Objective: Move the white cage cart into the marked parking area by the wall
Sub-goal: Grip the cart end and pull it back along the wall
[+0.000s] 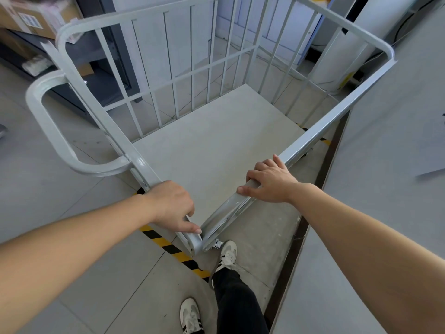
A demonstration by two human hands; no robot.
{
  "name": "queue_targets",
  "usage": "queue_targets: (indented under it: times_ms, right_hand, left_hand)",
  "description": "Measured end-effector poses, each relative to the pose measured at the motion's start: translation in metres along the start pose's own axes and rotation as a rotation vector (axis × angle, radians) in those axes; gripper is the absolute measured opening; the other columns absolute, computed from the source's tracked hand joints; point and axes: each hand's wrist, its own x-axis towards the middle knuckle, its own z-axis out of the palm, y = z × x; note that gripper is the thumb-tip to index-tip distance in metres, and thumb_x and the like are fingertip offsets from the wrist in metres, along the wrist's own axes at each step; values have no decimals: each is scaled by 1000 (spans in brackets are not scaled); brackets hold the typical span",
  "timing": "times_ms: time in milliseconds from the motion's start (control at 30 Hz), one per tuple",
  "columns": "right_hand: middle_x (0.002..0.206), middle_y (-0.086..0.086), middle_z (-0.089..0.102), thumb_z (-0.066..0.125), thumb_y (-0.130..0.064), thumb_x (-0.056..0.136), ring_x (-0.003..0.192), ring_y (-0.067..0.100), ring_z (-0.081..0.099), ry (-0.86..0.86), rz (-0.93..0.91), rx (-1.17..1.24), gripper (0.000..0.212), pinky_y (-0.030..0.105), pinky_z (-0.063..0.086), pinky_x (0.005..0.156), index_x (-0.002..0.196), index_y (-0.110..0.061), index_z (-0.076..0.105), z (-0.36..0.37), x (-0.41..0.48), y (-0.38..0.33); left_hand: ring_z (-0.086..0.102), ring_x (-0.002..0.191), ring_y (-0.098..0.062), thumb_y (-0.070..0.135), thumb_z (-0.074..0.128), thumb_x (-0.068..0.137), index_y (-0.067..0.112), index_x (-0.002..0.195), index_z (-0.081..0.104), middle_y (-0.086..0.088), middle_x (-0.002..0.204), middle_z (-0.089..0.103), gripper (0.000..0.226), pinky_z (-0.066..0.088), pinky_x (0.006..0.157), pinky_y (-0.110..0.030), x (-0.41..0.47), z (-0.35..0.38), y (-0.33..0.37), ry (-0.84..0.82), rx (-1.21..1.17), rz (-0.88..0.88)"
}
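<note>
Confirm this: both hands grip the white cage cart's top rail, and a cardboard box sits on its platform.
Not quite. The head view shows both hands, left and right, on the white cage cart rail, but its platform is bare.

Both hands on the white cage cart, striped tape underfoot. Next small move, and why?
Probably ease the white barred metal cage cart a little further forward along the grey wall. The left hand and right hand grip its near top rails, and its near corner sits over the yellow-and-black striped floor tape.

Grey tiled floor (72, 273), black-yellow tape (173, 249) across it, white cart (216, 145) standing over the tape, two shoes (226, 255)
</note>
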Motion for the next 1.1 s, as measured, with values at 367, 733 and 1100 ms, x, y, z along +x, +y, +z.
queue_targets:
  times_ms: [367,733,1100]
  right_hand:
    - [116,1,54,28,-74,85,126,25,34,6,-2,1,62,47,-3,116,113,-28,59,-1,-1,-1]
    - [115,1,54,27,-74,85,126,25,34,-6,2,-1,61,47,-4,115,112,-29,59,-2,1,3]
    - [114,0,57,27,-75,83,124,24,36,-20,-11,-16,63,49,-1,115,111,-29,60,-4,3,5]
  left_hand:
    - [35,48,-12,75,28,85,20,55,37,6,53,42,63,34,52,-28,-1,-2,1,-7,5,2]
    - [33,47,-12,75,28,85,19,56,40,6,52,40,65,32,52,-28,4,-4,0,7,1,7]
    - [47,55,-22,76,23,83,18,66,56,2,53,45,70,32,49,-31,9,4,-5,24,11,71]
